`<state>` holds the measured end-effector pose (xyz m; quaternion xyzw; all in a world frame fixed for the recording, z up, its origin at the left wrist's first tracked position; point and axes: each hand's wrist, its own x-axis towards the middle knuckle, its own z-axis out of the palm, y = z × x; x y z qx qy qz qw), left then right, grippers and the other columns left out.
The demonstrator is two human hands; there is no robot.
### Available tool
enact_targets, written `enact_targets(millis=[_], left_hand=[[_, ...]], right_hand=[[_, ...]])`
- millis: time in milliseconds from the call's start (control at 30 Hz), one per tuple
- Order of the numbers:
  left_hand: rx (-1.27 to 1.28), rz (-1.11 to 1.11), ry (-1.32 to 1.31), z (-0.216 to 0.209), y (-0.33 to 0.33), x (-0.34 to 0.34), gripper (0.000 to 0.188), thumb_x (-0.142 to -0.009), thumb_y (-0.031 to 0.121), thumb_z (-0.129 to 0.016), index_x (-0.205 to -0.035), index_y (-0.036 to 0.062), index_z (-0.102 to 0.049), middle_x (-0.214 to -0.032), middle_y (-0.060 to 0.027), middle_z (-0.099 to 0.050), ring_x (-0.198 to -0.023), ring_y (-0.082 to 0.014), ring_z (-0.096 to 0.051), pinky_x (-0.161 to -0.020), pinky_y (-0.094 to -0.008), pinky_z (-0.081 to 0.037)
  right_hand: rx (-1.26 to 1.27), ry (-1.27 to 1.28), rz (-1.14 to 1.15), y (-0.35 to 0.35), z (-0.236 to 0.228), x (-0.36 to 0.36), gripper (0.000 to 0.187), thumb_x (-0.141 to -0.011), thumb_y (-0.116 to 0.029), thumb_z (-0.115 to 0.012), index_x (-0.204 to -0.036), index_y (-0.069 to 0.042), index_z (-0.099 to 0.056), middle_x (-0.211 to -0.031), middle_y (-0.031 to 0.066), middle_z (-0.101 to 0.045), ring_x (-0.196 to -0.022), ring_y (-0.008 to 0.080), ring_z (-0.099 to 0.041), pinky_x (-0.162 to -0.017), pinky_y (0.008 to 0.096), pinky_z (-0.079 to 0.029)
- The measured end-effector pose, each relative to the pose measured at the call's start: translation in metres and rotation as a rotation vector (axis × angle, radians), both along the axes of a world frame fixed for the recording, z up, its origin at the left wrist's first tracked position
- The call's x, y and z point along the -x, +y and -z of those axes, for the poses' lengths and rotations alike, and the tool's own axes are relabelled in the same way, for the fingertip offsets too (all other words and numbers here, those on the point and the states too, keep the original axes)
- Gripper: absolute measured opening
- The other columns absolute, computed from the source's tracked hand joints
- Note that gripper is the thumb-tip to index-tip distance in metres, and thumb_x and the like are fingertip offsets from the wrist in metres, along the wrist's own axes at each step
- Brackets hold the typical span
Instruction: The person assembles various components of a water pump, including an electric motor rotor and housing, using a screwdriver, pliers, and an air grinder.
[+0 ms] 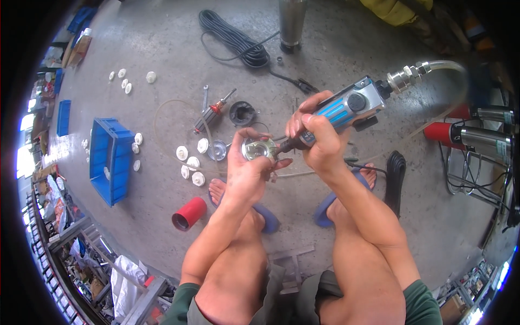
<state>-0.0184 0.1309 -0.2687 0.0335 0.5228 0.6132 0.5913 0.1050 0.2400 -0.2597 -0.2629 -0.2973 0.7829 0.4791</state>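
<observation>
My left hand (246, 176) is closed round a small, round metal part (259, 148) with a hollow, shiny inside. In my right hand (324, 135) is a blue and silver air-powered driver (349, 105), gripped with the thumb on top. Its dark nose (287, 146) points at the edge of the round part and seems to touch it; my left fingers hide the exact contact. A metal coupling (403, 79) joins the driver's back end to a clear hose (447, 66). Beside my left hand lies a clear round cup (218, 150).
Several white round caps (193, 162) lie left of my hands, near a blue bin (112, 160). A red cylinder (189, 214), a red-and-black tool (211, 115), a black ring-shaped part (242, 114) and coiled cable (233, 38) are on the floor. Red-ended steel cylinders (476, 138) stand right.
</observation>
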Motion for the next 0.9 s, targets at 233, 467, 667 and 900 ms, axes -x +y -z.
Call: enact_targets(millis=[233, 467, 667, 900], left_hand=[[-0.071, -0.042, -0.006, 0.002, 0.0, -0.004, 0.062, -0.077, -0.025, -0.051, -0.126, 0.0107, -0.041, -0.129, -0.0177, -0.059, -0.119, -0.039, -0.069, -0.092, -0.0585, -0.067], [-0.088, -0.056, -0.003, 0.0, 0.0, -0.005, 0.059, -0.078, -0.024, -0.052, -0.125, 0.0106, -0.041, -0.129, -0.0176, -0.059, -0.117, -0.0369, -0.069, -0.089, -0.056, -0.068], [-0.143, -0.066, 0.017, 0.004, 0.002, -0.007, 0.058, -0.079, -0.023, -0.054, -0.123, 0.0118, -0.04, -0.133, -0.015, -0.054, -0.117, -0.0329, -0.067, -0.089, -0.0528, -0.068], [-0.189, -0.062, 0.073, 0.011, -0.001, -0.01, 0.059, -0.081, -0.024, -0.056, -0.125, 0.0131, -0.042, -0.135, -0.014, -0.052, -0.122, -0.0298, -0.065, -0.091, -0.0522, -0.068]], right_hand=[[-0.001, -0.06, 0.01, 0.001, -0.007, 0.001, 0.016, -0.091, 0.0, -0.061, -0.106, 0.001, -0.057, -0.082, 0.0099, -0.063, -0.071, 0.0186, -0.066, -0.069, 0.0347, -0.057], [-0.072, -0.131, -0.039, 0.003, -0.019, -0.001, 0.015, -0.091, -0.005, -0.061, -0.105, 0.001, -0.058, -0.097, 0.0199, -0.072, -0.082, 0.0225, -0.072, -0.076, 0.0358, -0.06], [-0.107, -0.142, 0.061, 0.001, -0.014, 0.002, 0.012, -0.09, -0.005, -0.059, -0.1, 0.002, -0.059, -0.101, 0.0225, -0.074, -0.081, 0.0217, -0.071, -0.078, 0.0353, -0.058], [-0.092, -0.177, 0.151, 0.0, -0.024, 0.004, 0.033, -0.089, -0.007, -0.057, -0.12, 0.006, -0.056, -0.11, 0.0255, -0.073, -0.076, 0.0183, -0.07, -0.075, 0.0316, -0.056]])
